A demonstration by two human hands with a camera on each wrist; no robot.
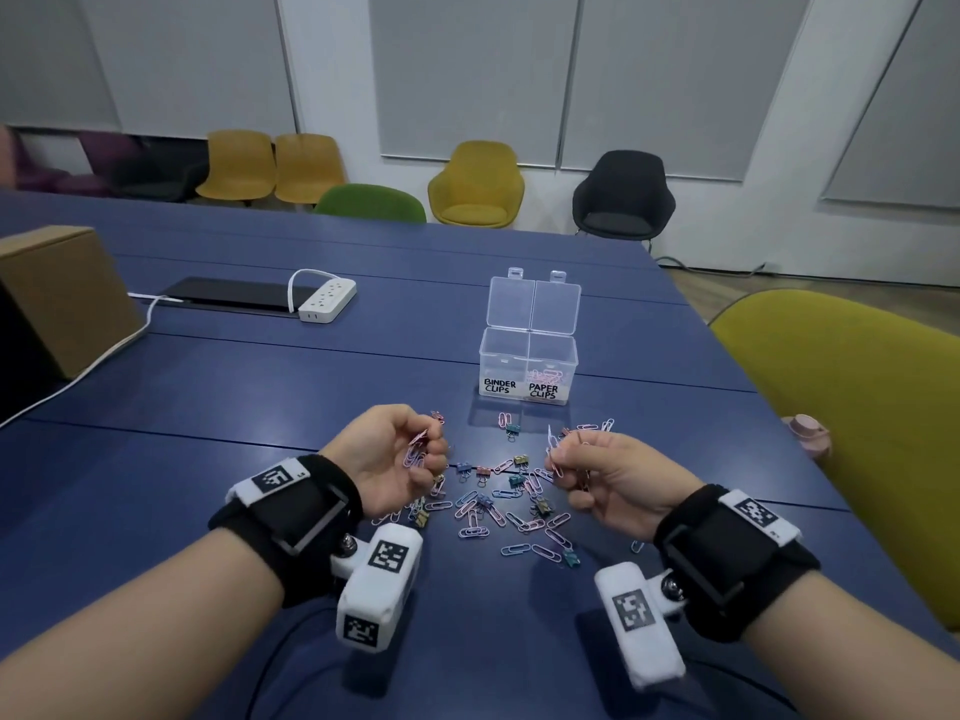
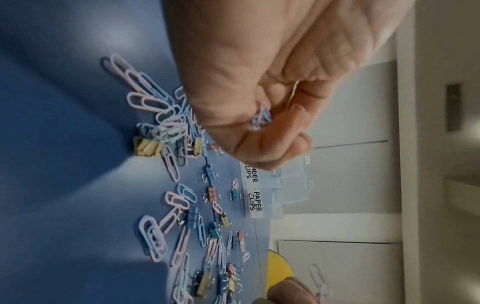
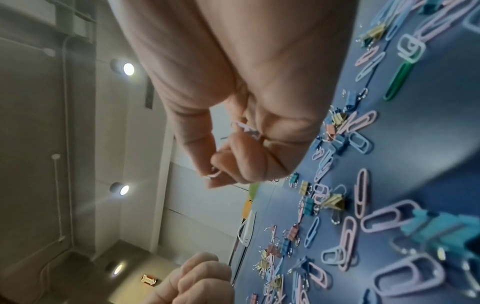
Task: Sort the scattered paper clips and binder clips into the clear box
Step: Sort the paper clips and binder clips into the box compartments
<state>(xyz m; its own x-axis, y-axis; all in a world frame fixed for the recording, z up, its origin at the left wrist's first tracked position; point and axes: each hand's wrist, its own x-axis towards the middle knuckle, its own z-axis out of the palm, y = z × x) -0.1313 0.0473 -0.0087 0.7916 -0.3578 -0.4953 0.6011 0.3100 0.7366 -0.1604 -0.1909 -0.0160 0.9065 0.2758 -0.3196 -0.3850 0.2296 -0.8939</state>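
From my head view, my left hand (image 1: 397, 454) is curled round a small bunch of pink paper clips (image 1: 415, 452), lifted just above the desk (image 1: 208, 387). My right hand (image 1: 605, 483) pinches a few pale clips (image 1: 551, 449) between thumb and fingers. Between my hands, near the desk's front edge, lie the scattered paper clips (image 1: 472, 517) and small binder clips (image 1: 517, 480). The clear box (image 1: 527, 366) stands further in, lids up, labelled BINDER CLIPS and PAPER CLIPS; some pink clips lie in the paper-clip compartment.

From my left wrist, my fingers (image 2: 275, 127) close on blue and pink clips (image 2: 261, 118), the loose pile (image 2: 166, 123) below them on the desk.

From my right wrist, thumb and fingertips (image 3: 233, 162) pinch a white clip (image 3: 213, 174), another clip (image 3: 246, 129) caught deeper in the palm.
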